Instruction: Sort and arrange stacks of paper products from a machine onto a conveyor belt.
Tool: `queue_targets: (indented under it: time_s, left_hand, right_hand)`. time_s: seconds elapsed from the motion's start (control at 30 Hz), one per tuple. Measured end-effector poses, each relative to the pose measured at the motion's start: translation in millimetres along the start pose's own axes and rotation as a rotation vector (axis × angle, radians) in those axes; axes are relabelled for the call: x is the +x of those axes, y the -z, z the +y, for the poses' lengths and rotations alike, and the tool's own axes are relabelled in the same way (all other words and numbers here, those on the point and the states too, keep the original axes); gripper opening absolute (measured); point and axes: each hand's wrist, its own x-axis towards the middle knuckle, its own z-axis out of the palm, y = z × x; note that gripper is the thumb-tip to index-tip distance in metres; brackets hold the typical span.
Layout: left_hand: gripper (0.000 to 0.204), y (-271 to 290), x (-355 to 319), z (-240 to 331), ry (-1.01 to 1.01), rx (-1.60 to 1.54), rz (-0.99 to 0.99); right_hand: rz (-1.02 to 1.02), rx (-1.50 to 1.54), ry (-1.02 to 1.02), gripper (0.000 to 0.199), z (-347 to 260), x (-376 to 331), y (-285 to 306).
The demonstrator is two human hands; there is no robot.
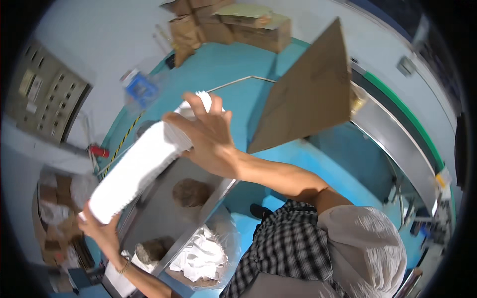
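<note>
A long white stack (139,164) of thin, ridged-edged pieces, perhaps paper, slants across the left half of the view, raised above a grey metal table (171,211). My left hand (102,231) grips its lower left end. Around its upper right end, the fingers of my right hand (211,136) are spread and curled. What the pieces are exactly I cannot make out. Below the stack, a brown rounded bundle (191,192) lies on the table, and another brown bundle (150,251) sits nearer my left forearm.
A clear plastic bag (201,256) of crumpled white pieces stands beside the table's near edge. One large cardboard panel (310,94) rises to the right of my right hand. Farther right runs a metal counter (392,131) with a green edge. Cardboard boxes (258,35) stand at the far wall.
</note>
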Motion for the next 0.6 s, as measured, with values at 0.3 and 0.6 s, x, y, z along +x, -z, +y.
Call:
queue_targets:
  time_s: [0.3, 0.6]
  left_hand:
    - [0.083, 58, -8, 323, -0.578, -0.421, 0.296]
    - [0.079, -19, -182, 695, -0.982, -1.074, -0.009]
  right_hand:
    - [0.594, -0.555, -0.060, 0.068, 114, -89, 314]
    - [0.580, -0.917, -0.511, 0.075, 251, -318, 549]
